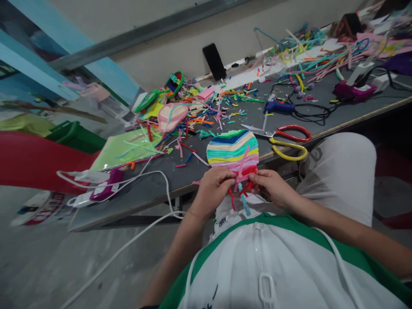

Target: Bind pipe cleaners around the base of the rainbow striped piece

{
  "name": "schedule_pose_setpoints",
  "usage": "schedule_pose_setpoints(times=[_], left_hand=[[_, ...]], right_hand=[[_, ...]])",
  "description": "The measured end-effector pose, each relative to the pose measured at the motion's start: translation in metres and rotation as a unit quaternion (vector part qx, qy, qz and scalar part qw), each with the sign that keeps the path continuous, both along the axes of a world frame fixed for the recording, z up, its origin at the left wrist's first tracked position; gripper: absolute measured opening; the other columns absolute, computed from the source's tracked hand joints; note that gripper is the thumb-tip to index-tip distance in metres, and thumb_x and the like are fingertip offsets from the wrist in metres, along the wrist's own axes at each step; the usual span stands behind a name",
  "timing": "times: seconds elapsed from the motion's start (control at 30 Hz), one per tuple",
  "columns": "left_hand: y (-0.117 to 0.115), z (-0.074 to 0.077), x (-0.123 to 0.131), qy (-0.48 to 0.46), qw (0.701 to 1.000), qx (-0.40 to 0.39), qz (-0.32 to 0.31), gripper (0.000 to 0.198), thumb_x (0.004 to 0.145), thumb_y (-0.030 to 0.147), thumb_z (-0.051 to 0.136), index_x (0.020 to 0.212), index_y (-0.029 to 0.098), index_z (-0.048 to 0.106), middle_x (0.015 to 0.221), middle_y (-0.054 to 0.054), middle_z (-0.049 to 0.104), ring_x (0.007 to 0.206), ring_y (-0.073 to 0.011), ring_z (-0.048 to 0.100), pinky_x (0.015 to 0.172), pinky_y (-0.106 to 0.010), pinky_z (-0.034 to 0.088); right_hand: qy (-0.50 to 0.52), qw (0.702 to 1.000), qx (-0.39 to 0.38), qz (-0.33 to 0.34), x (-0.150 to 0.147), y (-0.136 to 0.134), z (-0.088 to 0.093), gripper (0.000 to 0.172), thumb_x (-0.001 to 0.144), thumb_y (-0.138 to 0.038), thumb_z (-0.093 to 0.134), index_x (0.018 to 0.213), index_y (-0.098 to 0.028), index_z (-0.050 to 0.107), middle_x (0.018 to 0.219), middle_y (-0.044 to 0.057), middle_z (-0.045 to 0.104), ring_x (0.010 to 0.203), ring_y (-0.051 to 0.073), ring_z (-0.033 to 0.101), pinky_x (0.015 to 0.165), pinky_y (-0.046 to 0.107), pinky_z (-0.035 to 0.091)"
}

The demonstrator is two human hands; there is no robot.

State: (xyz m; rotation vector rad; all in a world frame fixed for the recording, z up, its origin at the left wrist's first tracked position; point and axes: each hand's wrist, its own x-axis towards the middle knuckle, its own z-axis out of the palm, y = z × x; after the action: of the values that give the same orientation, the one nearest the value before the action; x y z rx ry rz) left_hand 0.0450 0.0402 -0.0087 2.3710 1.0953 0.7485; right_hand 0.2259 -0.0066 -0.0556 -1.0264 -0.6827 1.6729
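Note:
A round striped craft piece [232, 148] made of coloured pipe cleaners is held at the table's near edge, over my lap. My left hand [213, 187] is closed on its lower left edge. My right hand [272, 184] pinches its lower right edge, where red, pink and blue pipe-cleaner ends [242, 192] hang loose between my hands.
Red-and-yellow scissors [285, 138] lie just right of the piece. A blue glue gun [278, 107] with black cord sits behind them. Pipe-cleaner scraps [222, 107], another striped piece [172, 116], a black phone [214, 61] and a purple glue gun [104, 189] with white cables are spread over the grey table [154, 184].

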Motion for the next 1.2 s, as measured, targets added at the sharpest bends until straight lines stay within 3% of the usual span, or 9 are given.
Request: schedule_pose_setpoints(times=[0.27, 0.47, 0.8, 1.03, 1.2], left_hand=[[0.000, -0.001, -0.004, 0.012, 0.999, 0.029, -0.012, 0.005, 0.076, 0.019, 0.061, 0.077, 0.020, 0.066, 0.081, -0.002, 0.068, 0.082, -0.0160, 0.060, 0.078, -0.028, 0.042], [0.000, 0.004, 0.006, 0.075, 0.996, 0.032, -0.039, 0.010, 0.079, 0.021, 0.058, 0.072, 0.018, 0.065, 0.075, -0.002, 0.065, 0.076, -0.0154, 0.057, 0.074, -0.029, 0.039], [0.001, 0.000, 0.009, 0.114, 0.989, 0.065, -0.060, 0.009, 0.079, 0.021, 0.057, 0.077, 0.018, 0.065, 0.082, -0.003, 0.066, 0.082, -0.0167, 0.057, 0.076, -0.030, 0.039], [0.000, 0.017, 0.013, 0.063, 0.995, 0.063, -0.051, 0.015, 0.082, 0.023, 0.054, 0.087, 0.018, 0.067, 0.089, -0.006, 0.068, 0.088, -0.0174, 0.058, 0.082, -0.030, 0.041], [-0.001, 0.026, 0.028, 0.048, 0.995, 0.013, -0.083, 0.013, 0.082, 0.023, 0.055, 0.080, 0.017, 0.066, 0.083, -0.005, 0.067, 0.081, -0.0157, 0.059, 0.076, -0.027, 0.042]], right_hand=[[0.000, 1.000, 0.023, 0.002, -0.001, 0.000, -0.002, 0.028, 0.066, -0.039, 0.070, 0.069, -0.012, 0.064, 0.061, 0.003, 0.062, 0.050, 0.008, 0.048, 0.049, 0.021, 0.034], [0.007, 1.000, 0.018, 0.001, -0.001, -0.001, -0.001, 0.027, 0.067, -0.038, 0.070, 0.072, -0.012, 0.065, 0.064, 0.002, 0.062, 0.053, 0.007, 0.050, 0.053, 0.021, 0.038], [0.056, 0.998, -0.013, 0.005, 0.001, -0.002, 0.001, 0.023, 0.061, -0.030, 0.075, 0.074, -0.014, 0.067, 0.064, 0.000, 0.063, 0.058, 0.009, 0.055, 0.065, 0.025, 0.045], [0.053, 0.998, 0.019, 0.038, 0.008, -0.006, 0.001, 0.021, 0.069, -0.031, 0.070, 0.083, -0.016, 0.066, 0.073, 0.001, 0.063, 0.061, 0.009, 0.056, 0.063, 0.023, 0.043], [0.074, 0.996, 0.028, 0.048, 0.009, -0.007, -0.005, 0.024, 0.069, -0.029, 0.071, 0.088, -0.017, 0.066, 0.077, 0.001, 0.064, 0.062, 0.008, 0.056, 0.064, 0.023, 0.042]])
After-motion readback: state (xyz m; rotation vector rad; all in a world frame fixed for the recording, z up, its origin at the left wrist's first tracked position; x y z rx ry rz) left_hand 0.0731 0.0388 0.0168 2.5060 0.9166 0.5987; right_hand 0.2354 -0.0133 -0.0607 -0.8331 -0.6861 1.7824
